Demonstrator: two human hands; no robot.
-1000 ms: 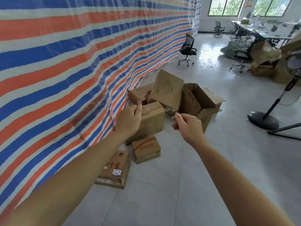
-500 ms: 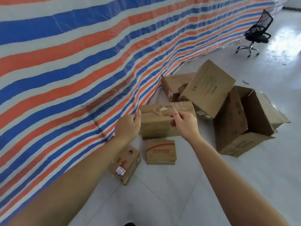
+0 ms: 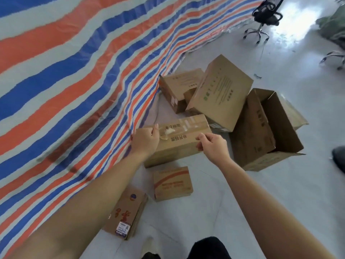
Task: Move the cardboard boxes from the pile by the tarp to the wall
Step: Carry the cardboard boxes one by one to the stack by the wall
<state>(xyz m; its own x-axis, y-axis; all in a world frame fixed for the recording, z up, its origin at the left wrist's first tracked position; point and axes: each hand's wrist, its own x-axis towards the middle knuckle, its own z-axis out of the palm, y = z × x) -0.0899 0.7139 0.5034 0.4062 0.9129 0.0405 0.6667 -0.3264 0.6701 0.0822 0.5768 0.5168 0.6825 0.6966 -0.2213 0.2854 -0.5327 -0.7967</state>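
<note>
At 7 o'clock lies a flat red-lettered box [image 3: 127,214], and at 6 a red-striped box [image 3: 172,183]. At centre the taped box [image 3: 181,146] sits on the floor [image 3: 261,202] beside the tarp [image 3: 74,71]. The left hand [image 3: 145,140] curls its fingers over the box's 9 o'clock end and the right hand [image 3: 211,144] over its 3 o'clock corner; whether either truly grips, I cannot tell. Beyond, a tilted box [image 3: 220,94] stands at 1 o'clock.

The left hand [image 3: 145,141] hides one corner of the taped box [image 3: 183,144]. Beyond that box a tilted carton [image 3: 220,94] covers part of a smaller carton [image 3: 177,85], and the top edge crops an office chair [image 3: 266,15].
</note>
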